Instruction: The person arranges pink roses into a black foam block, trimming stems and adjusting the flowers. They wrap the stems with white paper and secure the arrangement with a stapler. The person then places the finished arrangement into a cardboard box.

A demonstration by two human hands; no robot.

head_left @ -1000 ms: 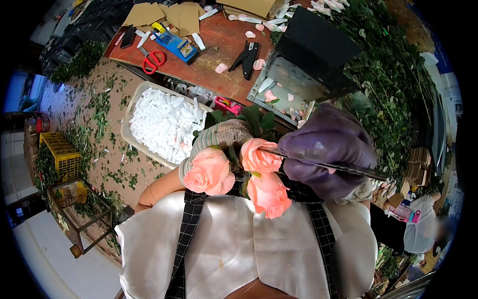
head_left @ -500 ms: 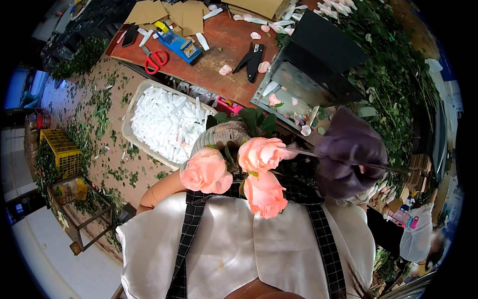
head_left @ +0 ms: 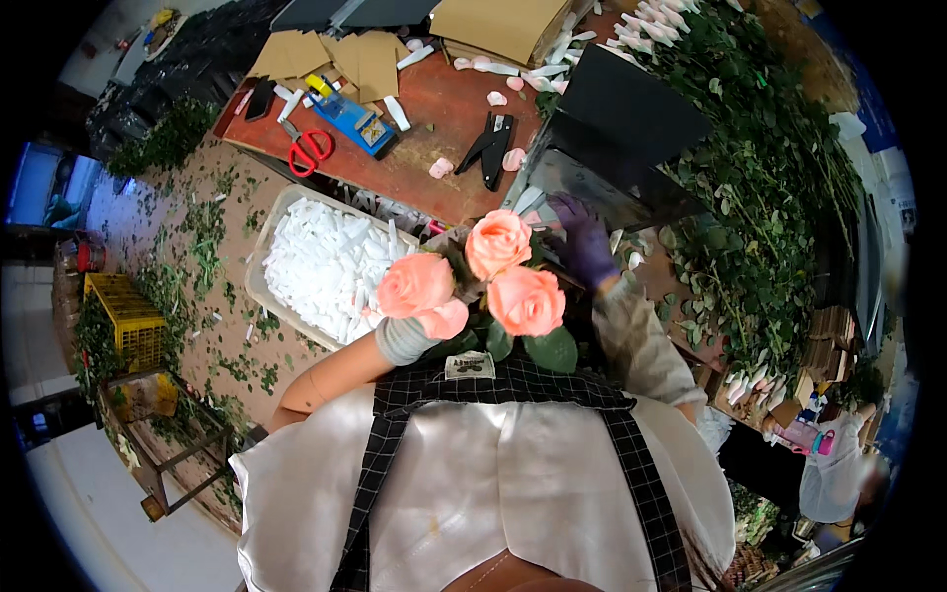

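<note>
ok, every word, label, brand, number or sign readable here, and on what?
No text clear enough to quote.
Pale rectangular label on the black fabric apron with white gridlines: dark lettering, too small.
Sticker on the blue plastic tape dispenser: too small.
Pale mark on the black plier-shaped tool: too small, maybe not text.
Marks on the pale surface at far right: blurred.

Three roses. On the tabletop (head_left: 419,176): one phone (head_left: 259,101) by the left edge, one scissors (head_left: 311,151) and one tape dispenser (head_left: 352,123) toward the near edge, one black hand tool (head_left: 496,148) toward the right edge. One tub (head_left: 254,281), its white pieces (head_left: 321,252) too many to count. One yellow crate (head_left: 133,321).
</note>
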